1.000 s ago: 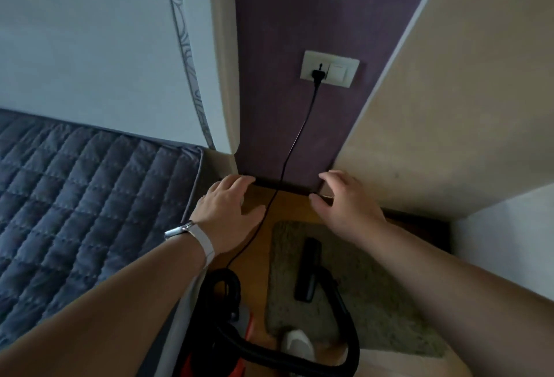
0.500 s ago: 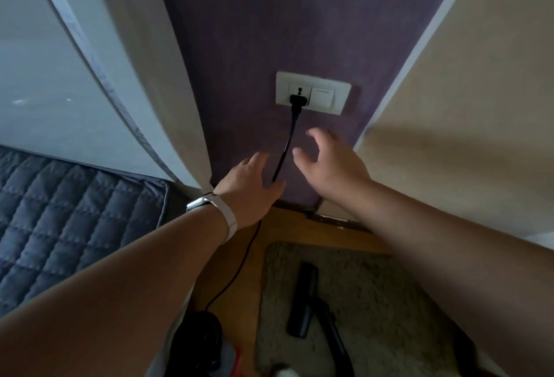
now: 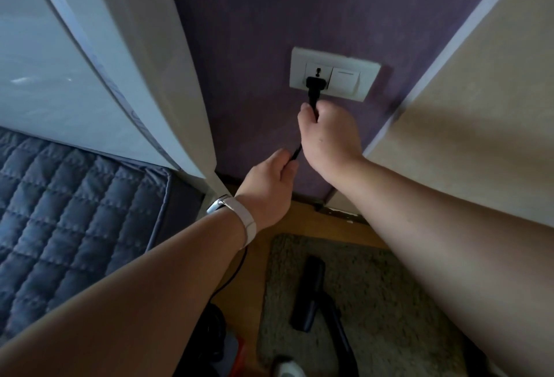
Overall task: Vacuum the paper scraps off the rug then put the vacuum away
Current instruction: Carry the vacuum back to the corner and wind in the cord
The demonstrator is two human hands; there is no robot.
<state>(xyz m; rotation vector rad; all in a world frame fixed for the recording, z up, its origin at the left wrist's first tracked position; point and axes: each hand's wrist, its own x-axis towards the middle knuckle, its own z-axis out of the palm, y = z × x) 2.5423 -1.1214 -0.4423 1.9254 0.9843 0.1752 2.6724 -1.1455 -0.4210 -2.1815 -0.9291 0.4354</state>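
Plug [image 3: 315,84] seated in wall socket [image 3: 356,78]. Right hand [image 3: 328,134] pinches cord [image 3: 296,152] just below it; left hand [image 3: 266,190] grips cord lower.

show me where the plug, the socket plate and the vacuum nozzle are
plug [image 3: 314,85], head view, on its black body
socket plate [image 3: 299,60], head view, on its bare upper left corner
vacuum nozzle [image 3: 308,292], head view, on the middle of its black head
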